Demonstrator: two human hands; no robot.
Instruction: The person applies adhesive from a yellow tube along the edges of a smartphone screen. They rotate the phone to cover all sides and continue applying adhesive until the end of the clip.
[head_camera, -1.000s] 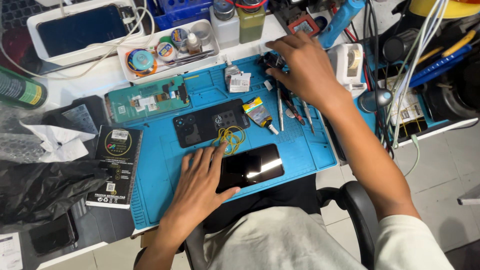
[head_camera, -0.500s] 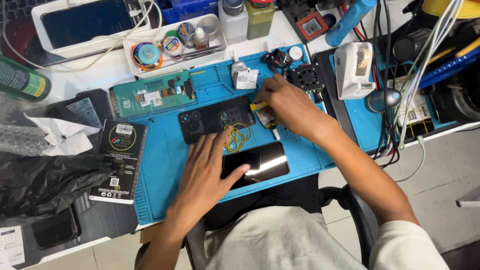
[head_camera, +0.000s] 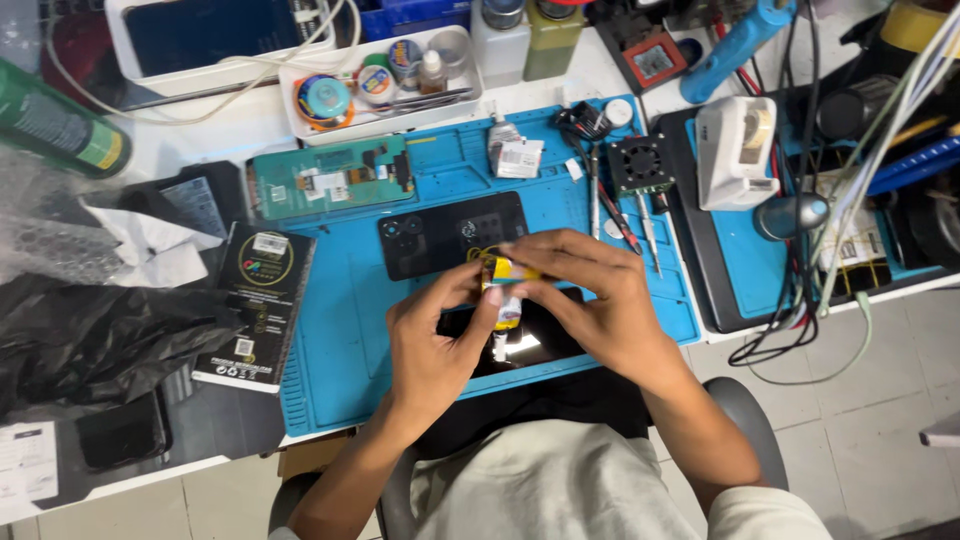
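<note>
While the blue work mat (head_camera: 340, 330) spreads over the middle of the bench to give small parts a soft, bordered bed, the bulkier gear sits pushed to its edges: a white tray of little pots (head_camera: 385, 75) along the far side, a black box (head_camera: 255, 305) overlapping the mat's left border, a tangle of cables (head_camera: 800, 300) off to the right. On the mat lies a black phone back cover (head_camera: 450, 232), camera holes to the left, laid flat and close so it stays within easy reach; a dark glass screen panel (head_camera: 520, 345) rests nearer the body, partly under the hands. Both hands meet above that panel. The right hand (head_camera: 600, 305) pinches the yellow end of a small glue tube (head_camera: 503, 295) between thumb and curled fingers, apparently to steady it, while the left hand (head_camera: 435, 345) closes its thumb and forefinger on the tube's lower, paler body. The tube hangs nozzle downward, just over the panel and in front of the cover.
</note>
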